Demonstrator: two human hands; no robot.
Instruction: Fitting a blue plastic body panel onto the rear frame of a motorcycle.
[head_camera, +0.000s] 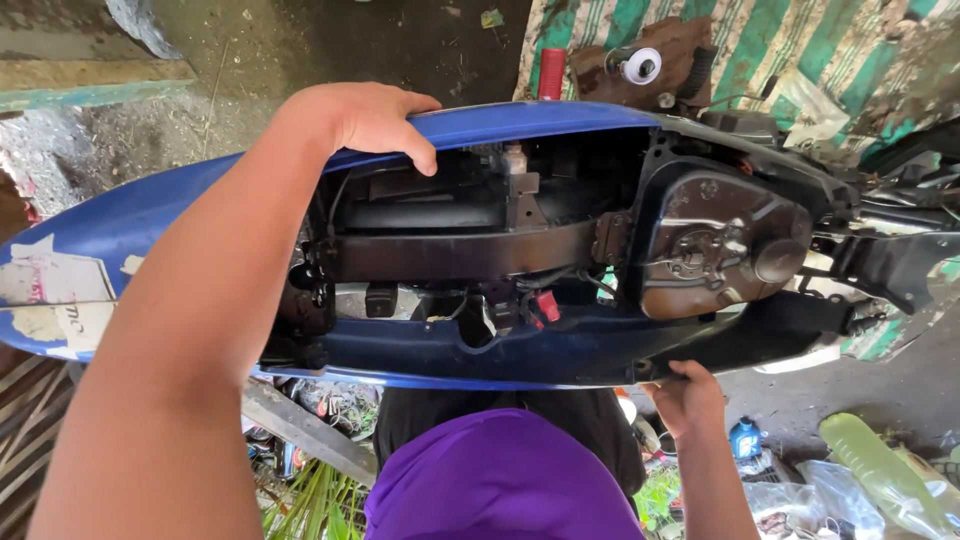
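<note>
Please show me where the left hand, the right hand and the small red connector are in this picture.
left hand (372, 117), head view, on the knuckles gripping the far blue panel edge.
right hand (687, 393), head view, on the back of the hand.
red connector (547, 305), head view, on its red body.

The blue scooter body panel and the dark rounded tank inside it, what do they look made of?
The blue scooter body panel looks like glossy painted plastic: thin curved edges, bright sheen. The dark rounded tank looks like pressed metal, with stamped ridges and a dusty, dull sheen, though coated plastic is possible.
</note>
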